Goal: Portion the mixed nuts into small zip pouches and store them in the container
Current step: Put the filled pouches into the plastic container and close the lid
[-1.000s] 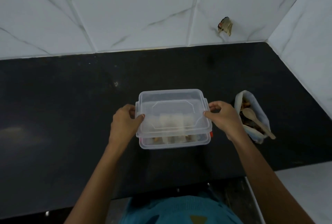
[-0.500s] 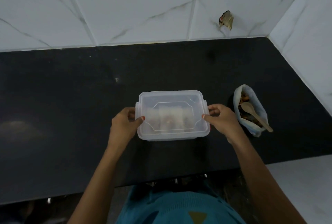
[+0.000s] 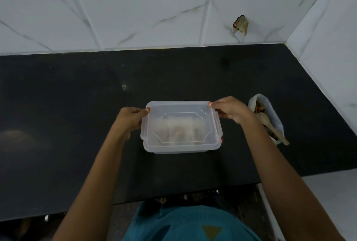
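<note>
Closing step. Left hand (image 3: 133, 119) and right hand (image 3: 229, 111) each curl their fingers over a far corner of the lid (image 3: 181, 109), which is seated on the box (image 3: 179, 149) between them. Next, probably, the near corners need pressing down. The box is translucent, and pouches (image 3: 179, 130) show dimly inside.

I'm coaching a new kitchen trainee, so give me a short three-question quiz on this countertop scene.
1. True or false: the lid sits on the container.
2. The left hand and right hand hold the lid near which corners? A) far B) near
3. What lies in the open nut bag to the right of the container?
Key: 1 true; 2 A; 3 a wooden spoon.
</note>
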A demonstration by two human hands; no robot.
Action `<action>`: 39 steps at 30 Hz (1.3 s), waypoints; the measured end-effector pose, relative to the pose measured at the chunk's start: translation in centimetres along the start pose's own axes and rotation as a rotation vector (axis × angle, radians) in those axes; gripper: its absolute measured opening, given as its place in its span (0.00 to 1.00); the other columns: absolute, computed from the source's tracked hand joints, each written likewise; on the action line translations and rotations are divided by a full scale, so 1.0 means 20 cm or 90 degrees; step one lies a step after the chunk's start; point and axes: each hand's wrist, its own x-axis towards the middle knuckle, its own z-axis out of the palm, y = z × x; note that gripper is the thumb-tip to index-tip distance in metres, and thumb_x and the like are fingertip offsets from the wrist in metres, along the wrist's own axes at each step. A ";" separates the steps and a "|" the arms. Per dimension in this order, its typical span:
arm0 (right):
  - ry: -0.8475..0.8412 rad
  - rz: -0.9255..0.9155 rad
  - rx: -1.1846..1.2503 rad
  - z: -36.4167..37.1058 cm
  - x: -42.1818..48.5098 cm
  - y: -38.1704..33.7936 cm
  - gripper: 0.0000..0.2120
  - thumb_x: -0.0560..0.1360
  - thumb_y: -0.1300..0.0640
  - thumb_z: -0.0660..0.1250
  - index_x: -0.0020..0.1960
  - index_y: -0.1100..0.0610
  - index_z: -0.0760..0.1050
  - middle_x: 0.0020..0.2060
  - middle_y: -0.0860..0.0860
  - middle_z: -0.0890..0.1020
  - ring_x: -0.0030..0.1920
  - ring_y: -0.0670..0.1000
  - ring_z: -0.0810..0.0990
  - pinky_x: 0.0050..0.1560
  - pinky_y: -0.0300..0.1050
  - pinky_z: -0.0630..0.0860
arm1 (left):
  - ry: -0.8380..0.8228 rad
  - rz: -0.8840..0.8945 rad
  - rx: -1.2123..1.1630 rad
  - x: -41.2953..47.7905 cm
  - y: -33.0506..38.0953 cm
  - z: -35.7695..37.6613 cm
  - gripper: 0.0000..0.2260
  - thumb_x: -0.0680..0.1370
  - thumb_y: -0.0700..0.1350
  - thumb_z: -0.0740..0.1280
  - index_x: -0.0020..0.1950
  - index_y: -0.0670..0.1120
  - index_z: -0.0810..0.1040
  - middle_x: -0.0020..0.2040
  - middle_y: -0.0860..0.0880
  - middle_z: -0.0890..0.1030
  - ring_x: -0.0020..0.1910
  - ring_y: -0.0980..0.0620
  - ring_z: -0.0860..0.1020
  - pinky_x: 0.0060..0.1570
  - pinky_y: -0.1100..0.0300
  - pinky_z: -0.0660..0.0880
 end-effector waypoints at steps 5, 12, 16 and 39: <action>-0.009 0.027 0.047 0.00 0.04 0.01 0.12 0.74 0.58 0.67 0.55 0.61 0.75 0.53 0.57 0.78 0.54 0.52 0.78 0.54 0.45 0.75 | 0.004 -0.007 -0.040 0.02 -0.01 0.00 0.14 0.75 0.43 0.67 0.59 0.39 0.76 0.57 0.41 0.78 0.55 0.44 0.78 0.59 0.46 0.74; 0.057 -0.012 0.044 0.03 0.06 -0.01 0.14 0.74 0.54 0.67 0.56 0.60 0.75 0.55 0.55 0.78 0.57 0.53 0.76 0.62 0.51 0.71 | 0.028 0.018 -0.050 0.05 0.00 0.03 0.12 0.76 0.44 0.66 0.57 0.41 0.76 0.55 0.43 0.78 0.51 0.47 0.77 0.57 0.49 0.74; 0.081 -0.074 0.018 0.03 0.01 0.04 0.17 0.76 0.50 0.64 0.60 0.59 0.74 0.58 0.54 0.78 0.58 0.51 0.75 0.61 0.49 0.70 | 0.040 0.049 -0.025 0.03 -0.03 0.03 0.15 0.78 0.49 0.63 0.61 0.43 0.73 0.58 0.44 0.77 0.53 0.47 0.76 0.53 0.51 0.74; 0.060 -0.062 -0.026 0.09 -0.18 0.27 0.25 0.72 0.58 0.69 0.67 0.57 0.67 0.59 0.53 0.75 0.56 0.51 0.76 0.57 0.49 0.75 | 0.099 0.129 0.083 -0.18 -0.18 0.07 0.24 0.74 0.39 0.68 0.68 0.42 0.66 0.61 0.45 0.73 0.53 0.53 0.73 0.49 0.62 0.70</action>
